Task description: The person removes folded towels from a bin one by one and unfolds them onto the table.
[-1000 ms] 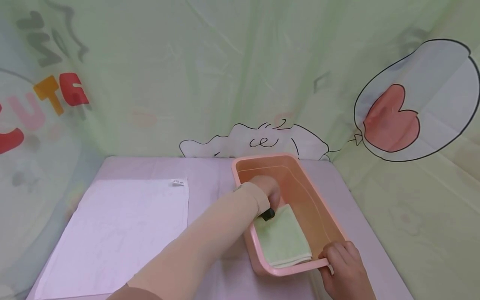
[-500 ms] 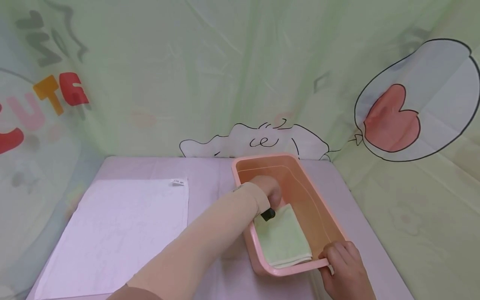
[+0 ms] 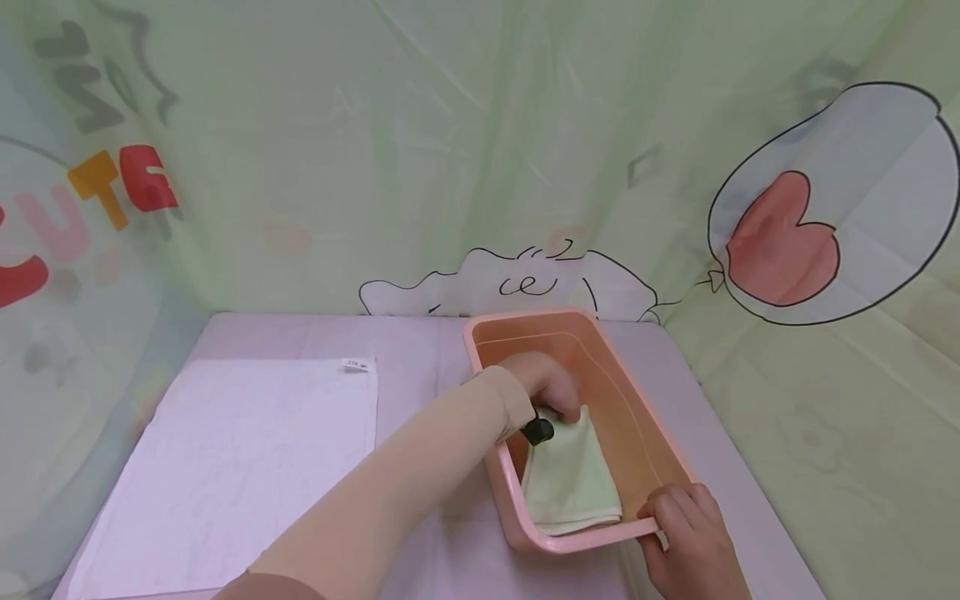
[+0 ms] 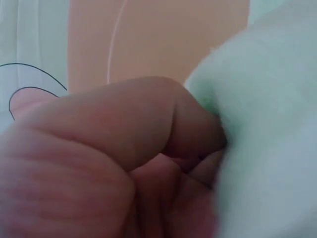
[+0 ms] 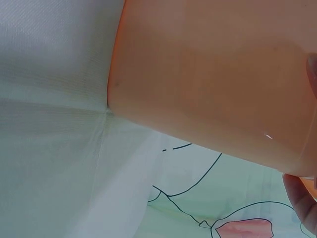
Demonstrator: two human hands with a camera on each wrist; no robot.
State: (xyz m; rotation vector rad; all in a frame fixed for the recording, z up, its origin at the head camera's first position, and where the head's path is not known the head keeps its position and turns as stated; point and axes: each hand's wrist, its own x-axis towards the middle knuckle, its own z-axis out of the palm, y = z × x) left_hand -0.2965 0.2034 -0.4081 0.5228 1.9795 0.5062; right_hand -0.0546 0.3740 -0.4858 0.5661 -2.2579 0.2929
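Observation:
A folded pale green towel (image 3: 573, 479) lies inside a long pink plastic basin (image 3: 517, 521). My left hand (image 3: 551, 383) reaches into the basin and pinches the towel's far end, where the cloth bunches upward. In the left wrist view the curled fingers (image 4: 143, 119) press into the soft cloth (image 4: 272, 109), and their tips are hidden by it. My right hand (image 3: 690, 533) grips the basin's near right corner, fingers over the rim and thumb below. The right wrist view shows the basin's outer wall (image 5: 213, 84) with fingertips at its edge.
A white towel (image 3: 247, 467) with a small label lies spread flat on the left of the lilac-covered table (image 3: 412, 346). Printed curtains (image 3: 337, 167) rise behind the table and at both sides. A black wrist device (image 3: 537, 431) sits under the left sleeve cuff.
My left hand has shifted right and slightly nearer, drawing the green towel's left side inward and raising its far end. My right hand stays on the rim.

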